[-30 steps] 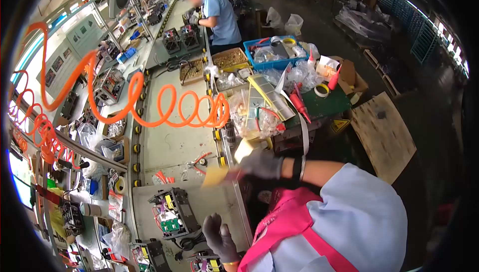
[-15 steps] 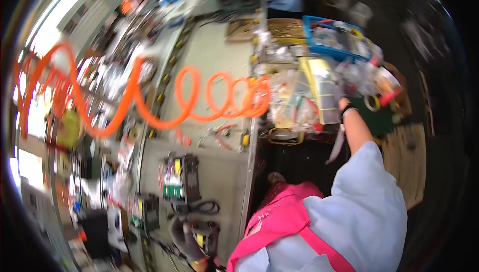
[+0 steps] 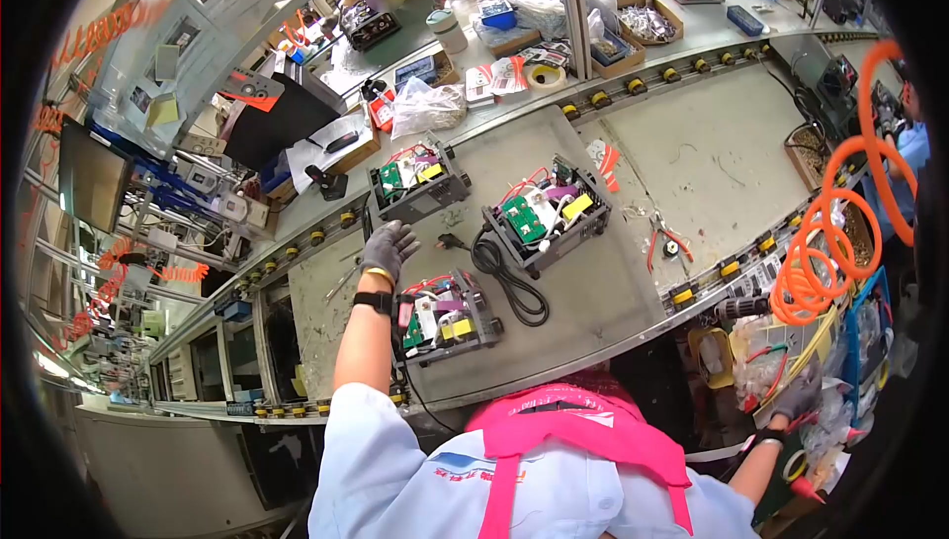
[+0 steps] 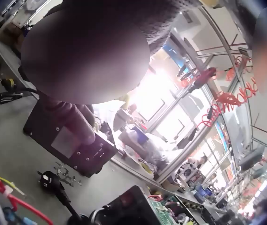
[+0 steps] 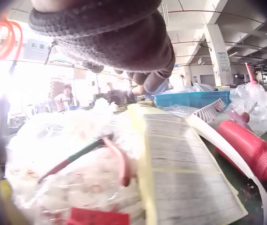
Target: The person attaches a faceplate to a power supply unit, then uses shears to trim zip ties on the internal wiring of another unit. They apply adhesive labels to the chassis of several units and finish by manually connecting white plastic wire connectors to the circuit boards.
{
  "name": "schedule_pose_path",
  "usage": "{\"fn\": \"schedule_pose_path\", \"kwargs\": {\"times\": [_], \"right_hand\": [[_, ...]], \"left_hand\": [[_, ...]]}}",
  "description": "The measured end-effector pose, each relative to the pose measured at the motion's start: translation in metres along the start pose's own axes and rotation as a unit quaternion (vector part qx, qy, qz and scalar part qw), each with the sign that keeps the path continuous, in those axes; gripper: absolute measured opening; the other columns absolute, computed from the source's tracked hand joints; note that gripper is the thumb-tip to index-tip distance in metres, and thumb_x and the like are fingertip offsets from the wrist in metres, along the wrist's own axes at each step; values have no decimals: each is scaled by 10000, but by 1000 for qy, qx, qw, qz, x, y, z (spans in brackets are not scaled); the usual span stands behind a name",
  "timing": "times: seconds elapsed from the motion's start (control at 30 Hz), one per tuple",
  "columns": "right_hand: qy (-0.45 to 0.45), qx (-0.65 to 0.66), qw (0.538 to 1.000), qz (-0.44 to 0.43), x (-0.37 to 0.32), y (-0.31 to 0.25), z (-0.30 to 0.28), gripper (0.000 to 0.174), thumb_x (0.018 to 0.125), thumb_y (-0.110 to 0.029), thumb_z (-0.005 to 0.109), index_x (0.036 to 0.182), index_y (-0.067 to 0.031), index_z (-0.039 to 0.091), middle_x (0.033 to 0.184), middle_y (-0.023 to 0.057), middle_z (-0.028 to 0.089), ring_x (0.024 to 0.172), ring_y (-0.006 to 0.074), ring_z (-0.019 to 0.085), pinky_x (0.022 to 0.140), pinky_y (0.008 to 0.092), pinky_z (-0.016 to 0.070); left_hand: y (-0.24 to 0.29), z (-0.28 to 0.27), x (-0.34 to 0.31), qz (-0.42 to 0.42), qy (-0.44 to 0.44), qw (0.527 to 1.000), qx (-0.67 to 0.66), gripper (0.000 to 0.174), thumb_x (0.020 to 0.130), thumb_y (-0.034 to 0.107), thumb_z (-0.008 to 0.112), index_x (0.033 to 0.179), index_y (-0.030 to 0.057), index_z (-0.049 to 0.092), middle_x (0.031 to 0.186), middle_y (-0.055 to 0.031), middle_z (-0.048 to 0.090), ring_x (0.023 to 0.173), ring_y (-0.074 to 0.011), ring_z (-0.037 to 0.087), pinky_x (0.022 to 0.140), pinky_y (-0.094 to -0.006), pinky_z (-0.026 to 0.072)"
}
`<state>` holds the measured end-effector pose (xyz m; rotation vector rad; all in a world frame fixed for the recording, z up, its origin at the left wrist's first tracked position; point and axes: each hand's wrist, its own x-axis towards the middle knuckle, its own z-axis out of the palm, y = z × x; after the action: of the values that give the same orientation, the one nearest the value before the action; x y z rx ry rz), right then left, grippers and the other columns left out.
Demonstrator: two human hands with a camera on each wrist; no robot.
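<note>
Three boxy open units (image 3: 546, 221) with green circuit boards ring the left hand (image 3: 388, 250), grey knit-gloved, fingers spread above the worktop (image 3: 623, 287); the nearest unit (image 3: 447, 314) sits just beside its wrist. The right hand (image 3: 797, 394), fingers curled, hovers over a ruled yellow label sheet (image 5: 190, 161) beside crinkled plastic bags (image 5: 63, 161); its grip cannot be told.

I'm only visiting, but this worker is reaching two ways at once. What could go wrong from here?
1. The right hand reaches sideways over the bags at the edge of the head view, so it is probably barely watched. It could knock the red bottle or catch the red-handled tool.
2. The left hand hovers beside an open unit and a coiled black cord; the glove might snag the cord.
</note>
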<state>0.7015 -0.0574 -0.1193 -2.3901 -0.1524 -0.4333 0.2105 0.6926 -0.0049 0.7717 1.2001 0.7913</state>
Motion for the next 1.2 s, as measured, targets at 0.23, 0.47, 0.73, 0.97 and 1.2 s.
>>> {"fn": "schedule_pose_path", "kwargs": {"times": [0.23,0.47,0.73,0.97,1.2], "right_hand": [[-111,55,992,-14,-99,-151,-15,281,866,-134,554,1113,-3,580,1138,102,578,1057,227,539,922,347,425],[-60,-10,997,-45,-132,-210,-26,124,793,-71,601,906,-36,638,861,132,624,816,292,613,747,356,481],[-102,-54,993,22,-100,-174,-4,195,781,-118,605,964,-71,655,924,134,641,872,305,619,787,359,486],[-154,-27,987,32,-54,-154,37,227,780,-75,572,987,-97,661,951,139,637,908,313,610,807,368,479],[-251,-153,956,16,-2,-147,82,303,738,-65,577,1033,-102,637,977,181,622,935,348,600,833,409,475]], "left_hand": [[-59,-7,147,-124,-169,978,-13,289,863,237,569,1111,89,556,1010,-112,630,876,-354,609,775,-495,502],[-80,10,190,256,-259,332,870,311,927,266,393,1177,174,554,1198,-20,568,1126,-228,502,926,-373,399],[-29,57,114,405,57,740,534,594,763,266,694,1260,19,481,1038,-162,621,951,-311,594,842,-397,467],[-20,36,131,326,19,622,711,793,687,274,740,1365,79,376,1073,-234,614,980,-397,582,848,-433,445],[-30,63,24,292,-17,584,757,650,672,299,743,1221,71,480,951,-238,634,906,-402,604,786,-451,465]]}}
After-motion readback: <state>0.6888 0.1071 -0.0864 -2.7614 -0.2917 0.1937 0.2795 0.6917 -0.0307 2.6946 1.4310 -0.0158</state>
